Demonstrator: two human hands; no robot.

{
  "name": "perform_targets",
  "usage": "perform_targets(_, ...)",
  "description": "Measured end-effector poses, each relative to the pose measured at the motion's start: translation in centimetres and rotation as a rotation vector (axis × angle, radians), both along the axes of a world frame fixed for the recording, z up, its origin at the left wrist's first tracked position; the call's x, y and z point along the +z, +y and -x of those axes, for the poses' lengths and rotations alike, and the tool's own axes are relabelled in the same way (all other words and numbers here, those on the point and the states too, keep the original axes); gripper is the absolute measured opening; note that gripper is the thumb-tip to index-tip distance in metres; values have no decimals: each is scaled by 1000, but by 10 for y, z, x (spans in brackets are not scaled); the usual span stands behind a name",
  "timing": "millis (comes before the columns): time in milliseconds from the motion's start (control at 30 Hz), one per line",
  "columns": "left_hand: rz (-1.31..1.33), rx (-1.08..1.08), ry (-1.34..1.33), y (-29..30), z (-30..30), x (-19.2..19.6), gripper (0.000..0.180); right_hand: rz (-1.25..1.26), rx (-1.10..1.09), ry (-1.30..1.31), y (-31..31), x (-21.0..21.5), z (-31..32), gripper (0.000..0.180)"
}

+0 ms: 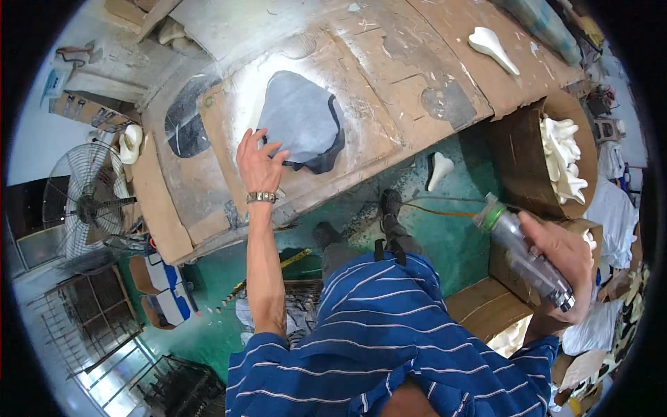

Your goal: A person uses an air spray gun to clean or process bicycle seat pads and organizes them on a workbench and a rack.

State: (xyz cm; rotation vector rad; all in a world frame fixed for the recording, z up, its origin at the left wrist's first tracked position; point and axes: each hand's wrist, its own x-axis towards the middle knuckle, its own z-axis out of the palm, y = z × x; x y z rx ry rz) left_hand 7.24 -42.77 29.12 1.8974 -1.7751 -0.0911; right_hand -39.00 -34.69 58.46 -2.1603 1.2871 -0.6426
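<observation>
On the cardboard-covered tabletop [372, 135] lies a grey, rounded, fabric-like sheet [299, 115]: light and floppy, I'd judge, best pinched by its edge, where my left fingers [246, 144] rest spread. My right fingers [537, 230] wrap a clear, green-collared plastic bottle [512, 235], probably slick.

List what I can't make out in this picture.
In the head view:
Dark sheet: mostly hidden under the grey sheet.
Clear bottle: partly covered by the right hand.
Tall box: its depths are hidden by white pieces.
Bluish roll: cut off by the top edge.
Left hand: palm hidden by its back.
</observation>
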Motion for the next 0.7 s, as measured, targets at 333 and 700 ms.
perform_targets(333,146,-120,-247,-105,44,119,16,-107,113,-192,-56,-38,74,66)
perform_targets(700,617,-145,-312,-294,155,114,15,-286,-148,-298,-46,-74,123,76)
